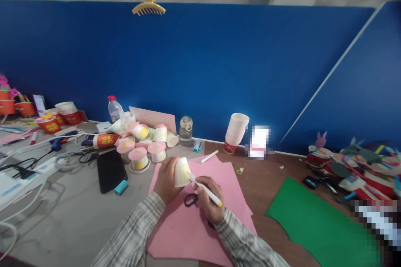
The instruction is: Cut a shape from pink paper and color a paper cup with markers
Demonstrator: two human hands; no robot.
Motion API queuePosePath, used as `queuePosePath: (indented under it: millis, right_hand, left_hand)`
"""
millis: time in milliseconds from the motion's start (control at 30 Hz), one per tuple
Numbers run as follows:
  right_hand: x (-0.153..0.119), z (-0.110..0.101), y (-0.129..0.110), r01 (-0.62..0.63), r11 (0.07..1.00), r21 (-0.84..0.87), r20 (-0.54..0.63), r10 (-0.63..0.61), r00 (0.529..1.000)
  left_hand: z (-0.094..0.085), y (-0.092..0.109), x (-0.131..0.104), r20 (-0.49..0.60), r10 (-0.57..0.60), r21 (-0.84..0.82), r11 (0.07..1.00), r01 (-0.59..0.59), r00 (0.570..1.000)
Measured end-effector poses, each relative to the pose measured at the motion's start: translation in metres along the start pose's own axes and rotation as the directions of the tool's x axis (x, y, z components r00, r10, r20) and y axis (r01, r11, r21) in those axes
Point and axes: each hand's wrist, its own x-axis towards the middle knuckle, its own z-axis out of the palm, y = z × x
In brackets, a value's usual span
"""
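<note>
My left hand [168, 181] is closed around a paper cup [181, 172], which is tilted and has pale yellow colour on its side. In my right hand [211, 200] is a white marker [209, 192] with a yellow end, its tip at the cup's wall. Both hands are above pink paper [184, 242]. Under them, dark scissors [191, 200] show one handle loop; my right hand hides much of the rest. Another white marker [209, 157] with a greenish tip lies at the paper's far edge.
Decorated cups with pink tops [138, 156] cluster at the left, near a black phone [110, 170]. A glass jar [186, 131] and a stack of paper cups [236, 130] stand along the blue partition [203, 71]. Green paper [316, 221] lies right; cables [25, 146] run left.
</note>
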Motion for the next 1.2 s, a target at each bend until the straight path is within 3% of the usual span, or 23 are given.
queuePosePath:
  millis: [367,700,967,1200]
  right_hand:
    - [0.001,0.0,0.001,-0.007,1.0,-0.03,0.0,0.007,1.0]
    - [0.001,-0.001,0.004,-0.076,0.997,-0.027,-0.009,0.076,0.997]
    - [-0.004,0.002,0.008,-0.047,0.998,0.049,-0.079,0.051,0.996]
    - [-0.004,0.006,0.013,0.127,0.945,-0.3,-0.015,-0.138,0.99]
  left_hand:
    - [0.002,0.001,-0.002,0.009,0.051,0.02,0.998,-0.051,0.999]
    - [-0.006,-0.002,0.005,-0.045,-0.034,-0.001,0.999,0.034,0.998]
    - [-0.003,-0.005,0.003,-0.054,-0.02,0.003,1.0,0.02,0.998]
    - [-0.003,0.005,0.002,-0.002,-0.096,-0.078,0.992,0.095,0.995]
